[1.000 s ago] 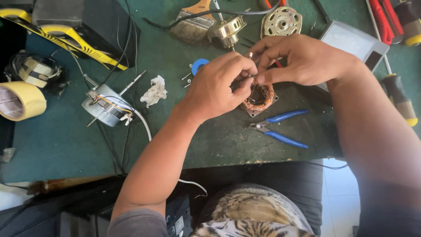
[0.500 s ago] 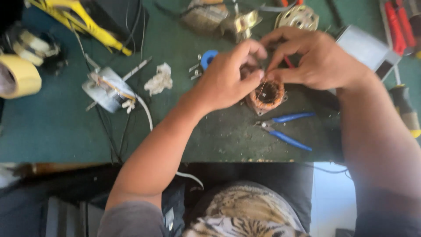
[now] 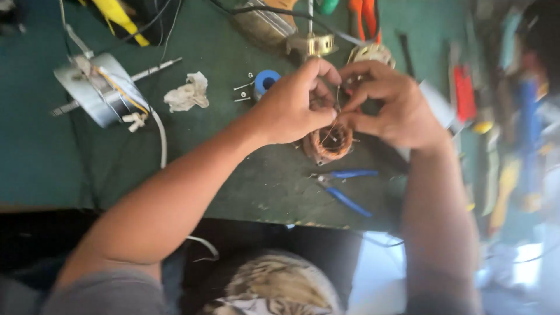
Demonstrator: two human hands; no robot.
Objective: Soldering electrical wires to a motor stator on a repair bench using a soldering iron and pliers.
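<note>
A grey motor (image 3: 96, 87) is lying far left of the coil (image 3: 330, 142) on the green table (image 3: 35, 157), with a crumpled rag (image 3: 188, 93) and blue spool (image 3: 266, 81) between them. Over the coil, the left hand (image 3: 291, 108) and right hand (image 3: 389, 105) are meeting, fingers pinching thin wire. Blue pliers (image 3: 344, 188) are lying just below the coil.

Two hands (image 3: 294, 108), one copper coil (image 3: 330, 142), one blue-handled pliers (image 3: 344, 188), one motor (image 3: 96, 87).
</note>
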